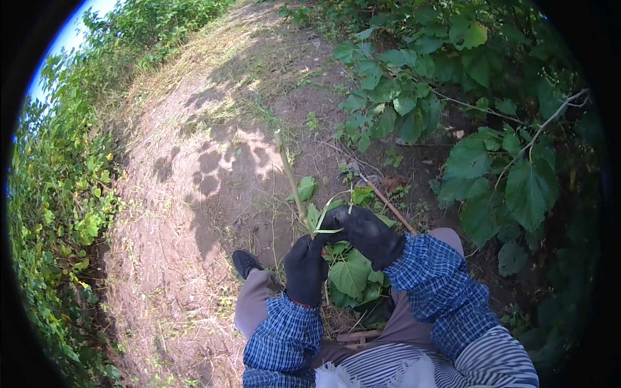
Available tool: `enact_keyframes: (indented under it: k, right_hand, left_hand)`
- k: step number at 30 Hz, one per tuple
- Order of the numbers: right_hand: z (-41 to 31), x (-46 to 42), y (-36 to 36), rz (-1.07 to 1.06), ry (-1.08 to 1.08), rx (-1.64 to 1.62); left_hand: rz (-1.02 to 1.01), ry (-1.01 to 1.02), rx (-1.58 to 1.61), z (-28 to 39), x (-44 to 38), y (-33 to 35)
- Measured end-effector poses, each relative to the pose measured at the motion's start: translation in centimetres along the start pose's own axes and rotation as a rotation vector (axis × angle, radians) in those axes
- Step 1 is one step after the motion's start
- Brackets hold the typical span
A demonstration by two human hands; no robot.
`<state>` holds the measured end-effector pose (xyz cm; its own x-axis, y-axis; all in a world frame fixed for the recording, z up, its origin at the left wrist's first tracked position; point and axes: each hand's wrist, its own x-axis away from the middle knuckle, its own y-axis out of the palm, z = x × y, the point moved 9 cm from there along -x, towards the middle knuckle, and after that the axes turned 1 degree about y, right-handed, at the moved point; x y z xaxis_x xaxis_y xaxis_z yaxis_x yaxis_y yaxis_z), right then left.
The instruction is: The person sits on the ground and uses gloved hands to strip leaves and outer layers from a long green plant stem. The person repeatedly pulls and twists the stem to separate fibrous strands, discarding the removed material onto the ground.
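My left hand (305,266), in a black glove, grips the lower part of a thick green stem (292,182) whose cut, pale end points away from me. A thin, pale green strip (330,208) loops up near the stem. My right hand (373,233), also gloved in black, is bent over beside the left one, its fingers pinching the strip. Exactly where the fingertips meet is partly hidden. Broad green leaves (350,277) hang below both hands, between my knees.
Leafy branches (485,165) reach in from the right. A brown stick or handle (388,202) lies beyond my right wrist. Dense bushes (58,203) line the left side. Dry soil (160,252) with straw runs between, and my shoe (246,263) rests on it.
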<state>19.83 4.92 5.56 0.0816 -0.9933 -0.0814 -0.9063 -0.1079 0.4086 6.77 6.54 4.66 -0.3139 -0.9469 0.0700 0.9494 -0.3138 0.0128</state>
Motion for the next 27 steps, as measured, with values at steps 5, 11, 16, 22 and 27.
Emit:
enact_keyframes:
  k: [5, 11, 16, 22, 27]
  right_hand:
    - [-1.5, 0.2, -0.3, 0.046, -0.020, 0.118]
    - [-0.1, 0.8, -1.3, 0.129, 0.167, 0.214]
    - [0.4, 0.9, -0.2, 0.049, 0.125, 0.195]
    - [2.1, 1.1, 1.2, -0.064, 0.133, 0.293]
    - [2.0, 1.3, 2.1, -0.079, 0.093, 0.382]
  left_hand:
    - [0.029, 0.107, -0.075, -1.2, -0.6, -0.4]
    - [0.078, -0.149, 0.011, -1.4, -0.5, 0.0]
    - [0.018, 0.117, -0.167, -0.9, -1.2, -0.3]
    - [-0.014, 0.024, 0.005, -2.6, -1.0, 0.0]
    - [-0.108, 0.064, 0.035, -2.9, -1.0, 0.6]
